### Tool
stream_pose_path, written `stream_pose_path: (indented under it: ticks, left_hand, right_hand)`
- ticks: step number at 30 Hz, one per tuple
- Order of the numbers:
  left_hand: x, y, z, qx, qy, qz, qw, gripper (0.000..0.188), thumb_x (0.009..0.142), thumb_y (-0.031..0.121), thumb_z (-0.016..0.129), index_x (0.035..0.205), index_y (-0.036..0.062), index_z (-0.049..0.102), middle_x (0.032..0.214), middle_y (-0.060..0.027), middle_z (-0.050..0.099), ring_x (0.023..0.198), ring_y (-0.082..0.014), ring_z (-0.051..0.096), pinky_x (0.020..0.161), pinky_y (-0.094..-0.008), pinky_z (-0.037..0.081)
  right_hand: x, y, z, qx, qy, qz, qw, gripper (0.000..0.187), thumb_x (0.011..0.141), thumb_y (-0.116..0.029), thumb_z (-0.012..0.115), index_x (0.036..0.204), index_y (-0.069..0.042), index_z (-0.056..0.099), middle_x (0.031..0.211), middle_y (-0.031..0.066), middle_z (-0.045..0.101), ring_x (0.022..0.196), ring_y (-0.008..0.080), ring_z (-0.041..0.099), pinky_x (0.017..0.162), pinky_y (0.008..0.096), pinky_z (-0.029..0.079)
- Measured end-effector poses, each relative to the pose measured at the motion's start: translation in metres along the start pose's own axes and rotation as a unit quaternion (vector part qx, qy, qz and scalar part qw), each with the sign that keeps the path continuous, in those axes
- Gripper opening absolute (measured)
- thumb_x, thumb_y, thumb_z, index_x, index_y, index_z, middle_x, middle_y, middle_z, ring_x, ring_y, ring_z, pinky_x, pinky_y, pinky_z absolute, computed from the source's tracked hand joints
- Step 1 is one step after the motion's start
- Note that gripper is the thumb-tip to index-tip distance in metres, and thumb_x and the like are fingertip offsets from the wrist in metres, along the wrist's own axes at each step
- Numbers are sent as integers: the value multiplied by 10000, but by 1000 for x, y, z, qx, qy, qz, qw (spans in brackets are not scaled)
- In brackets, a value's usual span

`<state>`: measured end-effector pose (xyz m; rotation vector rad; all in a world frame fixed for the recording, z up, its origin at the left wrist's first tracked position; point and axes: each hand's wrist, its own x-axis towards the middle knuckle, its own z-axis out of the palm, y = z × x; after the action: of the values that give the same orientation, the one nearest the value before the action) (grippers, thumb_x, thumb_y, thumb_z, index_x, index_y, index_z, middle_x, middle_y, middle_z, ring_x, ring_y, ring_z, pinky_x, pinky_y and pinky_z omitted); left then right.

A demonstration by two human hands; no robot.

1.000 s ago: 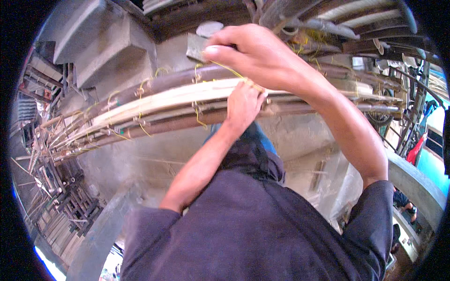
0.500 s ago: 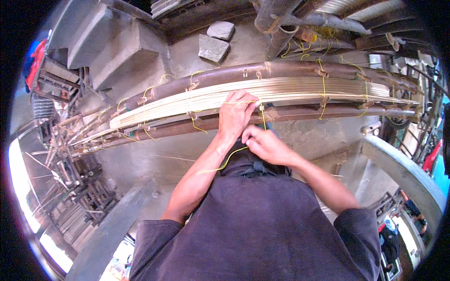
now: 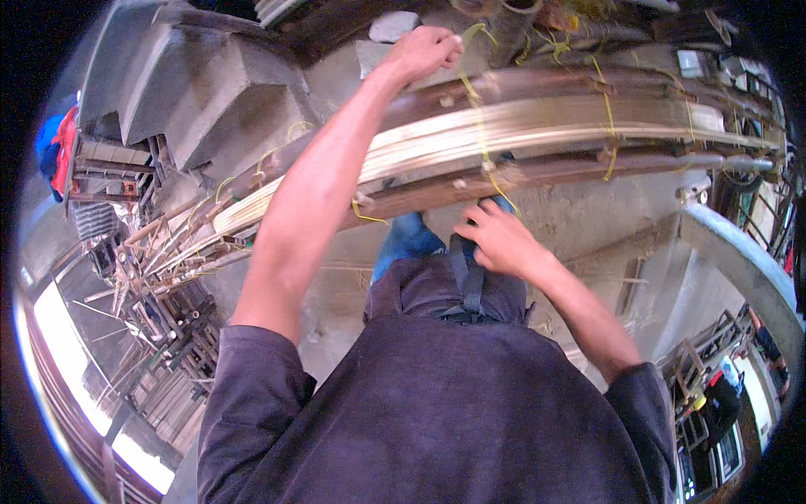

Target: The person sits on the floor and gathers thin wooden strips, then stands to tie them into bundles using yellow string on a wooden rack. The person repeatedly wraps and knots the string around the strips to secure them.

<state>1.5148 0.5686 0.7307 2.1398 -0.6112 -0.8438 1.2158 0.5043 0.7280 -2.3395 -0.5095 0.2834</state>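
My left hand reaches past the far pole, its fingers closed on a yellow string. From there the string runs down across a long bundle of pale, thin strips, and its near end hangs below the near pole. My right hand is close to my waist, beside a dark strap. Its fingers are loosely bent and apart, with nothing visible in them. The strips lie lengthwise between a brown far pole and a brown near pole.
More yellow ties cross the poles to the right. Concrete steps rise at the far left, with a stone beside them. Wooden racks stand at left. A concrete beam and another person are at right.
My left hand has moved from the strips to beyond the far pole. My right hand has come down slightly, and the string that trailed over my left forearm has gone from there. The view has shifted.
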Motion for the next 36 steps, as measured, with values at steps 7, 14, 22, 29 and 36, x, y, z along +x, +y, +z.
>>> stream_pose_path:
  ticks: [7,14,22,29,36]
  left_hand:
    - [-146,-57,-102,102,99,65,988,336,870,340,508,936,42,647,932,-163,642,890,-330,608,780,-409,474]
    - [-255,-88,-43,35,141,148,978,204,857,205,566,944,33,633,965,-146,577,954,-327,552,843,-399,442]
    - [-254,-85,-32,103,286,108,947,137,835,196,604,821,73,664,847,-82,589,809,-277,549,714,-377,460]
    - [-256,-85,-19,125,273,136,944,88,818,168,619,820,85,650,835,-65,586,779,-268,532,678,-378,450]
    - [-245,-67,-44,-139,103,23,985,224,892,223,586,835,18,654,846,-81,645,797,-182,598,737,-316,479]
  right_hand:
    - [75,-67,105,616,11,362,699,509,859,-203,623,1262,38,424,777,28,559,683,132,550,612,268,470]
    - [160,-184,-111,6,223,149,963,244,877,-244,569,781,-32,644,769,124,613,676,299,584,647,392,462]
    - [304,-153,-123,-36,38,84,995,469,953,-401,427,1137,21,517,1055,199,622,977,342,603,846,395,466]
    - [259,-69,-51,522,157,200,814,189,904,-181,504,1030,-46,550,740,76,577,632,222,539,646,361,472]
    - [144,-116,74,111,-113,61,986,153,841,-126,487,957,-54,557,705,179,626,711,371,637,660,493,495]
